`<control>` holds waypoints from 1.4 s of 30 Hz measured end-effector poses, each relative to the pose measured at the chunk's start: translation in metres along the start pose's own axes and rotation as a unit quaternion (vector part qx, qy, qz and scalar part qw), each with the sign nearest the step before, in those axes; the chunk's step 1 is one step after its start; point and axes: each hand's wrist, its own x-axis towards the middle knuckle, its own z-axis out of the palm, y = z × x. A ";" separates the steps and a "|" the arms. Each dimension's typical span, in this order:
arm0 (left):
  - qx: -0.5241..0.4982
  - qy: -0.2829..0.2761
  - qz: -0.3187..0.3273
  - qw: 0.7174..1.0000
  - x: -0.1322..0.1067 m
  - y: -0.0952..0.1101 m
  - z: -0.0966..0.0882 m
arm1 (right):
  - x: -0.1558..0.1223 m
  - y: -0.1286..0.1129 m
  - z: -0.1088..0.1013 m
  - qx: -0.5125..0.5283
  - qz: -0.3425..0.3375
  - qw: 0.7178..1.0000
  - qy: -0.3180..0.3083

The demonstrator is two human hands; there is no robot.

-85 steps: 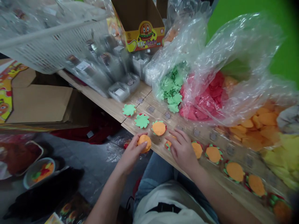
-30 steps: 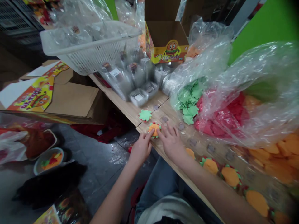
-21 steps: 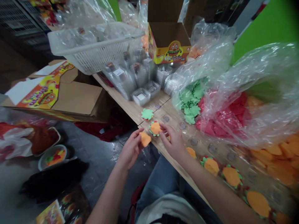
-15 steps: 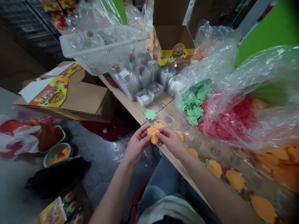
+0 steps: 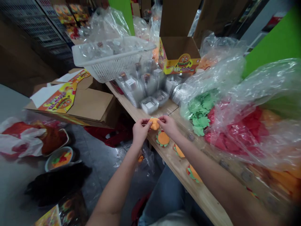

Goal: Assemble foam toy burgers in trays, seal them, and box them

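Above the table edge, my left hand point(image 5: 141, 128) pinches one side of an orange bun-shaped piece point(image 5: 154, 123). My right hand point(image 5: 168, 125) grips the other side with thumb and fingertips. A speck of green shows at the orange piece's far rim; what lies beneath is hidden. Just nearer to me sits a stack point(image 5: 163, 138) of an orange round over red and green layers, like a small burger. Two similar stacks, a middle one point(image 5: 179, 151) and a nearer one point(image 5: 193, 174), follow along the edge, partly behind my right forearm.
Clear plastic cups point(image 5: 149, 104) stand beyond my hands, near a white basket point(image 5: 113, 59) and an open burger-print box point(image 5: 181, 64). At right, plastic bags hold green leaf pieces point(image 5: 199, 110) and red pieces point(image 5: 244, 125). Flattened cartons point(image 5: 89, 103) lie left, above a floor bowl point(image 5: 58, 158).
Both hands have moved forward with the orange piece, over the spot where a green leaf piece lay in view. That leaf is now mostly hidden. The camera view has shifted slightly.
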 end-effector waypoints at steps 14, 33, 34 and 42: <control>0.409 -0.163 0.304 0.845 -0.008 -0.023 -0.011 | -0.035 0.001 -0.013 -0.412 -0.225 0.883 -0.012; 0.416 -0.217 0.305 0.829 0.011 -0.013 -0.017 | -0.042 0.012 -0.015 -0.433 -0.215 0.874 -0.047; 0.420 -0.223 0.304 0.825 0.013 -0.014 -0.016 | -0.043 0.011 -0.014 -0.442 -0.215 0.869 -0.049; 0.238 -0.122 0.269 0.925 0.020 -0.038 -0.017 | -0.042 0.010 -0.009 -0.429 -0.196 0.881 -0.041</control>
